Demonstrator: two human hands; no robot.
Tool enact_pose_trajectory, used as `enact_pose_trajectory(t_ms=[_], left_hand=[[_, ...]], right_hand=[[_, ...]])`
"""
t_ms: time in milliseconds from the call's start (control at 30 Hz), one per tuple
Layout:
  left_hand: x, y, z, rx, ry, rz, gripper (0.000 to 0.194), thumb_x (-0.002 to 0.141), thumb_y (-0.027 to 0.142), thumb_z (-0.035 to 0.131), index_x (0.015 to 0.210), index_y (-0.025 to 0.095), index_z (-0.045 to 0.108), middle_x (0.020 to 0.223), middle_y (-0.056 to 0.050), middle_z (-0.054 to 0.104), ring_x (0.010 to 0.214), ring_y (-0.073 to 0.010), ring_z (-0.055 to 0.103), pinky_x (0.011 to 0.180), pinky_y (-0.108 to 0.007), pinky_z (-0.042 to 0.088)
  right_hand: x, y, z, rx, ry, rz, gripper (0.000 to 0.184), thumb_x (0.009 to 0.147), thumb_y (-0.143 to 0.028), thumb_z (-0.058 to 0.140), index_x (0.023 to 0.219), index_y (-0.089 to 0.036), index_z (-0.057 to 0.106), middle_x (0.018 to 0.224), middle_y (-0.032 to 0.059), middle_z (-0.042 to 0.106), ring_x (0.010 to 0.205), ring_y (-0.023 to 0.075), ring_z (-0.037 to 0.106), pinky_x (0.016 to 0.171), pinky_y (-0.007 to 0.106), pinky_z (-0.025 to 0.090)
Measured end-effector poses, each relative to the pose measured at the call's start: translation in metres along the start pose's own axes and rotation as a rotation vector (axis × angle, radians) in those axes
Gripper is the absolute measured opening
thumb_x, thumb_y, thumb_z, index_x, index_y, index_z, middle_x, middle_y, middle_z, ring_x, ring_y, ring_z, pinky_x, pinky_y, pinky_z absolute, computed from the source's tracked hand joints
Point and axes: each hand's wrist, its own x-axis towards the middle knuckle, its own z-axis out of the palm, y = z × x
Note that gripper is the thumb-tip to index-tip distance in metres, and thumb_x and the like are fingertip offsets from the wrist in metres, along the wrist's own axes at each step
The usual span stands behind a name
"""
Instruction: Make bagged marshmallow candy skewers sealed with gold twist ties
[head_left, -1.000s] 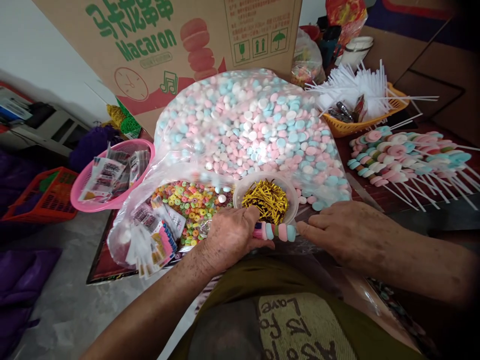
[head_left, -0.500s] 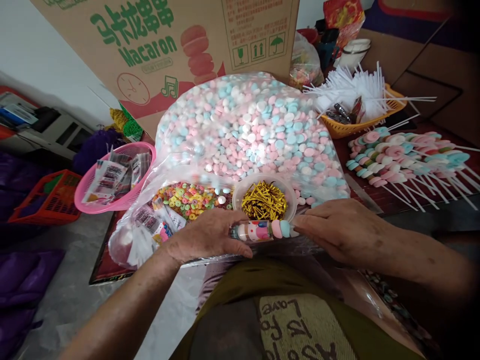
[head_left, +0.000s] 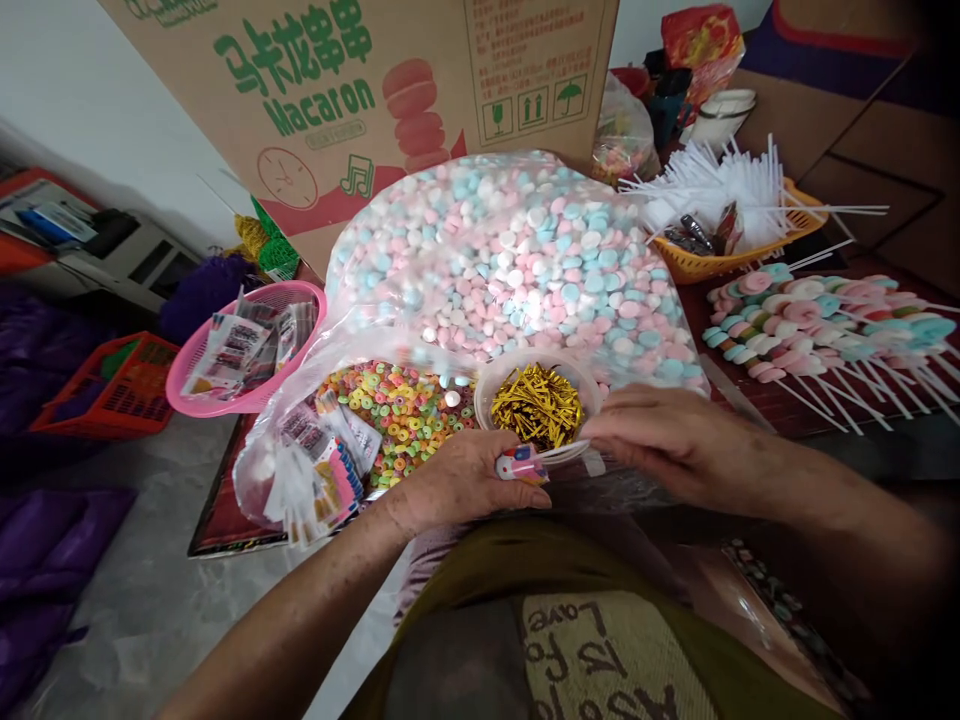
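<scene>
My left hand [head_left: 476,478] is closed round a candy skewer in a small printed clear wrapper [head_left: 523,465]; most of the candy is hidden in the palm. From the wrapper a white stick [head_left: 568,449] runs rightward. Its far end is pinched between the fingertips of my right hand [head_left: 667,440]. Just beyond the hands stands a clear round tub [head_left: 484,388] of gold twist ties [head_left: 536,405]. Colourful ring candies [head_left: 401,415] lie left of it, beside a pile of printed wrappers [head_left: 330,455].
A large clear bag of pastel marshmallows [head_left: 510,250] fills the middle, before a cardboard box [head_left: 300,120]. Left stands a pink basket [head_left: 187,390] of wrappers. On the right are a yellow basket [head_left: 712,265] of white sticks and a heap of candy skewers [head_left: 817,325].
The candies that showed between my hands are now inside the wrapper and my left palm. My right fingers have gone from beside the candy end to the stick. The view has shifted slightly.
</scene>
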Motion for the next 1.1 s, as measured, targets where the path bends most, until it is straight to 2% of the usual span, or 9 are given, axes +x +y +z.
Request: enact_pose_trajectory(t_ms=[167,233,333,433,567,767,867,967,1100], left_hand=[[0.011,0.005,0.021,-0.11,0.152,-0.026,0.036,0.083,0.047,0.056,0.069,0.015,0.064,0.058,0.003,0.053,0.06,-0.0116,0.047,0.056,-0.022,0.033],[0.008,0.006,0.016,-0.368,0.124,0.013,0.037,0.077,0.049,0.063,0.094,0.016,0.066,0.07,0.001,0.062,0.067,-0.0139,0.054,0.061,-0.023,0.039],[-0.009,0.0,-0.009,-0.667,0.136,0.073,0.064,0.077,0.058,0.061,0.128,0.02,0.05,0.102,-0.008,0.067,0.092,-0.0205,0.061,0.078,-0.028,0.045],[-0.027,-0.011,-0.023,-0.606,0.066,-0.023,0.049,0.083,0.056,0.055,0.115,0.019,0.061,0.105,-0.009,0.066,0.101,-0.0221,0.059,0.081,-0.029,0.046],[-0.033,-0.015,-0.003,-0.734,-0.134,-0.151,0.042,0.086,0.056,0.049,0.09,0.016,0.061,0.078,-0.004,0.064,0.059,-0.0105,0.056,0.049,-0.018,0.041],[-0.027,-0.008,0.026,-0.801,0.092,-0.215,0.043,0.085,0.059,0.047,0.079,0.017,0.056,0.06,0.002,0.051,0.043,-0.0066,0.041,0.034,-0.016,0.025],[-0.022,-0.01,0.028,-0.664,0.338,-0.146,0.038,0.087,0.054,0.045,0.08,0.018,0.056,0.063,0.002,0.052,0.05,-0.0083,0.045,0.042,-0.018,0.033],[-0.018,-0.012,0.03,-0.402,0.507,-0.051,0.035,0.09,0.045,0.045,0.071,0.017,0.054,0.063,0.002,0.049,0.059,-0.0102,0.044,0.056,-0.022,0.037],[-0.019,-0.011,0.026,-0.363,0.408,-0.041,0.038,0.093,0.044,0.038,0.073,0.017,0.054,0.064,0.002,0.047,0.06,-0.0114,0.042,0.058,-0.023,0.036]], right_hand=[[0.011,-0.007,0.024,-0.029,-0.024,0.003,0.026,0.092,-0.015,0.038,0.07,-0.016,0.053,0.068,0.0041,0.056,0.066,0.0157,0.048,0.061,0.028,0.035],[0.015,-0.005,0.024,0.008,-0.02,0.012,0.025,0.092,-0.016,0.037,0.072,-0.017,0.052,0.069,0.0038,0.056,0.066,0.0153,0.048,0.061,0.027,0.036],[0.017,0.001,0.011,0.121,-0.006,0.084,0.023,0.094,-0.019,0.036,0.077,-0.018,0.052,0.066,0.0006,0.054,0.061,0.0127,0.047,0.058,0.025,0.034],[0.018,0.004,0.0,0.172,0.019,0.152,0.022,0.094,-0.021,0.038,0.077,-0.019,0.051,0.063,-0.0014,0.051,0.058,0.0113,0.044,0.055,0.023,0.033],[0.024,0.001,0.004,0.18,0.011,0.132,0.023,0.094,-0.022,0.038,0.074,-0.019,0.049,0.062,-0.0016,0.049,0.058,0.011,0.043,0.055,0.024,0.032],[0.027,-0.002,0.022,0.303,0.051,0.309,0.025,0.093,-0.03,0.039,0.076,-0.018,0.053,0.066,0.0,0.053,0.061,0.0117,0.046,0.056,0.024,0.035],[0.022,-0.008,0.036,0.555,0.081,0.537,0.023,0.09,-0.039,0.047,0.099,-0.018,0.055,0.078,0.0012,0.059,0.068,0.013,0.054,0.059,0.023,0.042],[0.02,-0.02,0.055,0.699,-0.002,0.614,0.023,0.082,-0.039,0.058,0.091,-0.018,0.055,0.073,-0.0005,0.059,0.063,0.0123,0.055,0.055,0.022,0.042],[0.024,-0.034,0.072,0.715,0.046,0.731,0.028,0.086,-0.038,0.047,0.065,-0.019,0.048,0.048,-0.0045,0.048,0.042,0.0086,0.044,0.043,0.021,0.034]])
